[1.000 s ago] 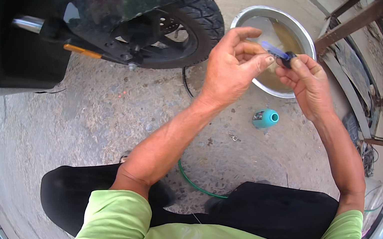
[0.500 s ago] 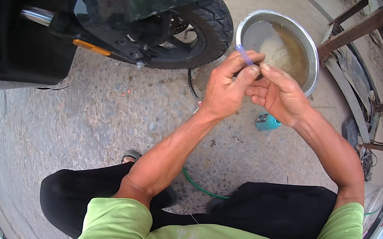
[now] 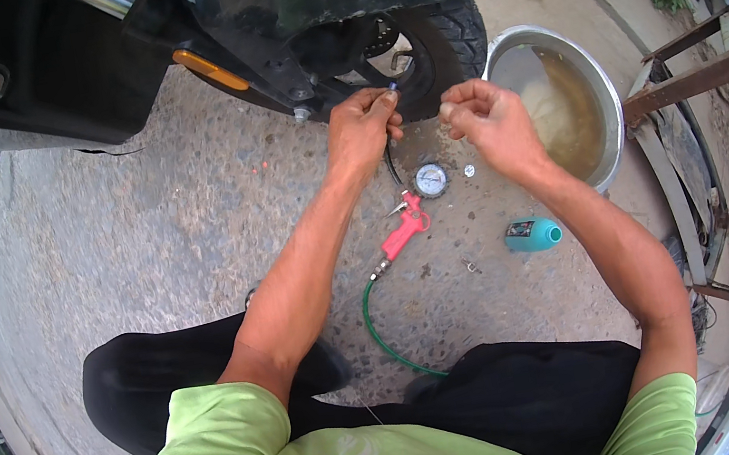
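Head view: a green hose (image 3: pixel 380 333) crosses rough, pebbly ground (image 3: pixel 157 253) to a red inflator gun (image 3: pixel 404 232), left of a teal bottle (image 3: pixel 535 235). The left hand (image 3: pixel 362 131) pinches a small bluish piece (image 3: pixel 393 86) by the wheel (image 3: pixel 458 27); the right hand (image 3: pixel 496 123) is curled, contents unclear, near a metal basin (image 3: pixel 613 116). Rightward stands a rusty frame (image 3: pixel 696 78).

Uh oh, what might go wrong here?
The tiny blue piece pinched in the left hand might slip and drop. A foot could crack the dial gauge of the pink tyre inflator lying on the ground. The open teal bottle might get bumped and spill, if anything's inside.
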Available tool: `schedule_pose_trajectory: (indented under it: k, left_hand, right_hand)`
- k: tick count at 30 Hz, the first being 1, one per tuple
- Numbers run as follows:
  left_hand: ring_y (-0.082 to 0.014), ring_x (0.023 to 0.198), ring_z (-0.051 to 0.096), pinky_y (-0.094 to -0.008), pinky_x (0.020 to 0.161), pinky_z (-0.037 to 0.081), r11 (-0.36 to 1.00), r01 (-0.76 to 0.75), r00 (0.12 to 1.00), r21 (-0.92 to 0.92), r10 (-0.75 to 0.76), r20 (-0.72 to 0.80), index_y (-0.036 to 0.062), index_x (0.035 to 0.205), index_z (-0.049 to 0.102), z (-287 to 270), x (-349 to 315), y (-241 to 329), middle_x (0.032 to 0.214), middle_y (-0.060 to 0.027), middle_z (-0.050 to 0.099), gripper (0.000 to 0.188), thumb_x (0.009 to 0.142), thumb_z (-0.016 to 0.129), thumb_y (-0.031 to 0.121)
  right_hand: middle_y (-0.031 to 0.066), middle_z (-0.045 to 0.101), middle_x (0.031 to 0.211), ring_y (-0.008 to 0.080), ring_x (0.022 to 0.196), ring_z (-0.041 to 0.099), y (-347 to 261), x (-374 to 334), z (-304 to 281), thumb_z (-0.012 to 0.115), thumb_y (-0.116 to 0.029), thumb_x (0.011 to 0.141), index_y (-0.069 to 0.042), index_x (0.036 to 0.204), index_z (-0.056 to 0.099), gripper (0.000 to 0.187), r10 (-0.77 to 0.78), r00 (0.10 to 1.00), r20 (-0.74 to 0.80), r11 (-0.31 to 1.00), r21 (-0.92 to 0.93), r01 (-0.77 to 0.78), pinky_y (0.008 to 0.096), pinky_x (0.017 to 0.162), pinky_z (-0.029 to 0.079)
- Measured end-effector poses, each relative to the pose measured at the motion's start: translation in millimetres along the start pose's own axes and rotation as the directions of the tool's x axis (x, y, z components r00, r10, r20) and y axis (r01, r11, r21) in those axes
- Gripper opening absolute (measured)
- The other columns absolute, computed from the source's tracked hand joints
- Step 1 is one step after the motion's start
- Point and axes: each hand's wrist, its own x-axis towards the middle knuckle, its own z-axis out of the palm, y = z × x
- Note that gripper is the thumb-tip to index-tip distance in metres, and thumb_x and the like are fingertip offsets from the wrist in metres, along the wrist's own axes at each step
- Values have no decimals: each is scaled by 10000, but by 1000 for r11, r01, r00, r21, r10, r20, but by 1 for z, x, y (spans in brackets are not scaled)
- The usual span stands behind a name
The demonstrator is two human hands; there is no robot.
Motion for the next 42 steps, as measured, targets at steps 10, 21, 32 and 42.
schedule_pose_trajectory:
  k: [10, 21, 32, 42]
  left_hand:
    - [-129, 642, 589, -283, 595, 481, 1000, 13, 999, 1, -13, 43, -42, 984, 690, -7, 38, -9, 774, -57, 655, 237, 1006, 585, 168]
    - [-122, 636, 554, -272, 602, 441, 998, 55, 990, -33, -50, 129, -18, 977, 689, -10, 39, 5, 745, -36, 618, 202, 996, 569, 143]
    - [-145, 590, 539, -291, 575, 417, 984, 89, 975, -155, -54, 214, -10, 919, 658, -19, 42, -9, 696, -47, 597, 221, 997, 569, 177]
    - [-135, 599, 552, -278, 601, 432, 997, 27, 982, -75, -12, 189, -4, 911, 673, -14, 44, -2, 700, -44, 609, 220, 995, 577, 175]
  right_hand:
    - [233, 618, 1282, 288, 1111, 631, 11, 43, 72, 482, -227, 1009, 86, 1458, 412, 552, -126, 975, -185, 982, 120, 149, 351, 952, 481]
    - [-60, 596, 722, 76, 581, 430, 21, 88, 109, 560, -324, 1030, -139, 987, 690, 231, 381, 925, 9, 240, 965, -108, 270, 523, 308]
    - [-30, 704, 895, 159, 498, 480, 30, 93, 99, 585, -355, 1016, -166, 1029, 685, 214, 215, 964, 154, 199, 960, -198, 344, 407, 321]
    - [-28, 718, 958, 136, 537, 473, 36, 94, 96, 611, -341, 1000, -158, 1057, 688, 207, 164, 971, 175, 154, 967, -200, 311, 459, 321]
